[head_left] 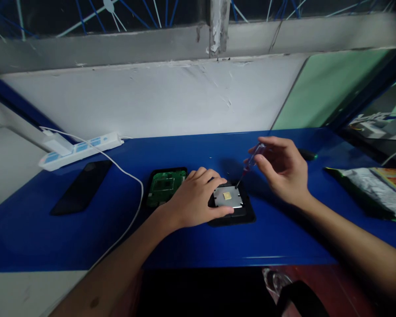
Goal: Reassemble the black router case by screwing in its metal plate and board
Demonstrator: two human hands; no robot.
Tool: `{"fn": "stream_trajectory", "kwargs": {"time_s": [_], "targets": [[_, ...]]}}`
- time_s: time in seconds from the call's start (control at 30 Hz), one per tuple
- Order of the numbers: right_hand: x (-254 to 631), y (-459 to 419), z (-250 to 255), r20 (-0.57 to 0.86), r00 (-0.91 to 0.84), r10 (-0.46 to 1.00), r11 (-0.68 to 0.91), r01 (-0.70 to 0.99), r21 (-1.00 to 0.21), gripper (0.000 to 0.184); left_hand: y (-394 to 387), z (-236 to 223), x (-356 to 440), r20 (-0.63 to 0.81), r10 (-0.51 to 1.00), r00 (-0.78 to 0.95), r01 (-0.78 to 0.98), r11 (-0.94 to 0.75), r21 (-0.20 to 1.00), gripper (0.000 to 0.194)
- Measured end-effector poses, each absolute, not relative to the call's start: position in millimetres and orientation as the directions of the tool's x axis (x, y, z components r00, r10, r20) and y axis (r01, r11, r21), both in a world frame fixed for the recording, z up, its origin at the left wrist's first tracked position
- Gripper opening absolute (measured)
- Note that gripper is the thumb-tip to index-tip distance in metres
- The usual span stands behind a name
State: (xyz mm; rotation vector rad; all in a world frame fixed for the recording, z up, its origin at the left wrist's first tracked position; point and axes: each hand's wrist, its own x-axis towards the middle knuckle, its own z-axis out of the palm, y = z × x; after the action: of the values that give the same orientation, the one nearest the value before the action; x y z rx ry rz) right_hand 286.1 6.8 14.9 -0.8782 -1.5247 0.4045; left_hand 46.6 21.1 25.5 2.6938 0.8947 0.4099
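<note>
A screwdriver (253,158) with a clear handle is pinched in my right hand (282,169). It leans, and its tip meets the upper right corner of a silver metal plate (219,199). That plate, with a small yellowish square pad (227,195) on it, sits in a black plastic casing (249,215). My left hand (194,198) holds the casing from the left, thumb along the plate's near edge and index finger along its far edge. Left of it, partly behind my left hand, lies another black casing half with a green circuit board (161,187).
A black phone-like slab (81,187) and a white power strip (82,149) with a plug lie at the left. A white cable (140,193) crosses the blue table (191,246). At the right are a dark green-tipped object (308,155) and a shiny packet (376,189).
</note>
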Motion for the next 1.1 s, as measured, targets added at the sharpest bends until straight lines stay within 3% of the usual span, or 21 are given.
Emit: {"fn": "stream_trajectory", "kwargs": {"time_s": [0.1, 0.3, 0.73, 1.1], "targets": [[285, 4, 15, 0.699, 0.02, 0.714, 0.668, 0.276, -0.691, 0.037, 22, 26, 42, 0.122, 0.603, 0.788, 0.525, -0.763, 0.376, 0.079], [284, -2, 17, 0.7, -0.033, 0.713, 0.676, 0.294, -0.675, 0.036, 23, 23, 39, 0.05, 0.59, 0.806, 0.535, -0.763, 0.363, 0.104], [275, -4, 19, 0.684, -0.041, 0.728, 0.675, 0.211, -0.707, 0.046, 21, 21, 39, 0.023, 0.542, 0.84, 0.507, -0.8, 0.32, 0.111], [279, 2, 17, 0.751, -0.024, 0.659, 0.695, 0.4, -0.597, 0.046, 21, 19, 38, 0.013, 0.544, 0.839, 0.515, -0.802, 0.302, 0.106]]}}
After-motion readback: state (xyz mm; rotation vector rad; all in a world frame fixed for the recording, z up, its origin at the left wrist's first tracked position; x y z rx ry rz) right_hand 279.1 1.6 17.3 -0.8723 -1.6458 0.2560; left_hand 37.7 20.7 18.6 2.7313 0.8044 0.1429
